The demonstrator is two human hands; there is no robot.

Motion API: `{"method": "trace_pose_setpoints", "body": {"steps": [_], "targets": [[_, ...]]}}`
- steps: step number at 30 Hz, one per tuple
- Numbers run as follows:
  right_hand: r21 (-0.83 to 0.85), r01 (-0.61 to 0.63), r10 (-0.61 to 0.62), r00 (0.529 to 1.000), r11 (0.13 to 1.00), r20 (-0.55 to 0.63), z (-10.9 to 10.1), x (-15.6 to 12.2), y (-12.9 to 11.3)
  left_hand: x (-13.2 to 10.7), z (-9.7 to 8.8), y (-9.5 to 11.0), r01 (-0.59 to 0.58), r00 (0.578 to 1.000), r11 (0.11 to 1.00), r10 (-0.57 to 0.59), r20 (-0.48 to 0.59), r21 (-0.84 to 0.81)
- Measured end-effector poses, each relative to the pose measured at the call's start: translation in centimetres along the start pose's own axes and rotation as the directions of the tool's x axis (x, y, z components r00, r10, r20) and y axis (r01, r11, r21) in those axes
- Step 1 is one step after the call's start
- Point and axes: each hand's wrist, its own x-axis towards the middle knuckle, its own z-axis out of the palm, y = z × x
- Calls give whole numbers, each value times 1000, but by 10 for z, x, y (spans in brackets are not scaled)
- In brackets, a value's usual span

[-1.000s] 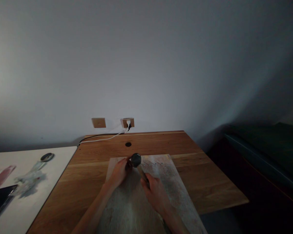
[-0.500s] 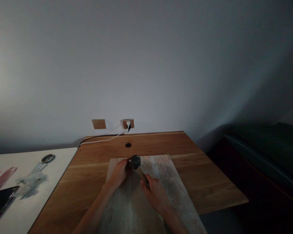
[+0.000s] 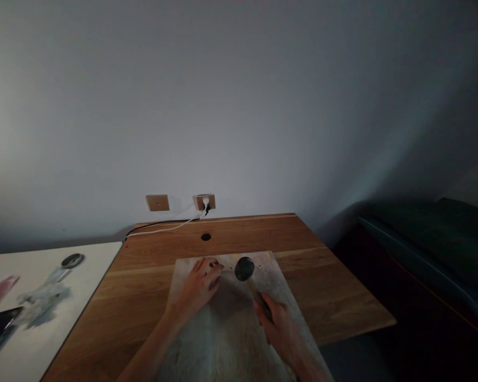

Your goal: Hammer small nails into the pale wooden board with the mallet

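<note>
My right hand [image 3: 281, 321] is wrapped around the wooden handle of a mallet [image 3: 245, 269], whose dark round head is raised over the far part of a pale, worn board [image 3: 227, 339]. My left hand [image 3: 199, 286] rests at the board's far left, its thumb and fingers brought together; what lies between the fingertips is too small to make out. Small shiny nail-like pieces [image 3: 230, 268] stand in a row near the board's far edge, partly behind the mallet head.
The board lies on a wooden table [image 3: 326, 281] against a grey wall. Wall sockets [image 3: 205, 202] with a white cable [image 3: 171, 228] sit behind it. On a white table [image 3: 79, 297] at left are a roll of tape [image 3: 72, 260], crumpled plastic [image 3: 43, 302] and a dark flat device [image 3: 0, 329].
The mallet head has moved right, away from my left fingertips, with my right hand shifting right and nearer. My left hand has stayed about where it was, its fingers now more visible.
</note>
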Motion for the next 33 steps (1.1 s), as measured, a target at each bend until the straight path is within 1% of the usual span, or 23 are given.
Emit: {"method": "trace_pose_setpoints", "body": {"steps": [1, 3, 4, 5, 7, 9, 11, 13, 14, 16, 17, 19, 21, 25, 29, 33], "targets": [[14, -21, 21, 1000, 1000, -1, -2, -4, 6, 1, 0, 10, -83, 994, 996, 82, 69, 13], [31, -39, 38, 999, 999, 6, -5, -10, 15, 3, 3, 28, -231, 954, 973, 225, 198, 8], [30, -48, 48, 999, 998, 3, -5, -12, 18, 5, 5, 36, -278, 933, 961, 269, 237, 2], [26, -54, 54, 999, 998, 3, -6, -13, 19, 6, 7, 43, -303, 921, 953, 293, 257, 0], [21, -51, 51, 999, 998, -1, -7, -14, 20, 8, 10, 49, -308, 917, 951, 294, 269, 10], [34, -39, 40, 999, 999, -10, -7, -14, 19, 8, 8, 47, -276, 927, 961, 261, 268, 20], [59, -28, 29, 1000, 998, -11, -5, -13, 18, 7, 3, 35, -195, 955, 981, 188, 229, 8], [75, -36, 36, 999, 997, 8, -2, -11, 16, 5, -4, 18, -47, 990, 998, 52, 134, -45], [79, -43, 41, 999, 996, 18, 0, -10, 15, 3, -7, 8, 41, 996, 996, -35, 78, -85], [89, -44, 41, 999, 995, 32, 4, -7, 11, -1, -11, -12, 192, 981, 967, -195, -3, -167], [95, -39, 35, 999, 995, 38, 5, -6, 8, -3, -12, -20, 242, 968, 950, -250, -20, -200], [104, -13, 7, 999, 995, 53, 8, -4, 0, -6, -11, -32, 303, 948, 922, -317, -21, -239], [102, 6, -14, 997, 995, 80, 10, -2, -6, -7, -9, -36, 338, 937, 907, -350, -3, -249], [75, 6, -14, 994, 997, 109, 13, 1, -13, -6, -7, -35, 365, 928, 903, -373, 10, -227], [70, 12, -20, 994, 997, 112, 16, 7, -16, -6, -8, -34, 331, 942, 918, -336, 17, -218], [82, 49, -59, 990, 995, 127, 22, 16, -26, -8, -11, -31, 291, 956, 948, -294, -1, -131]]}}
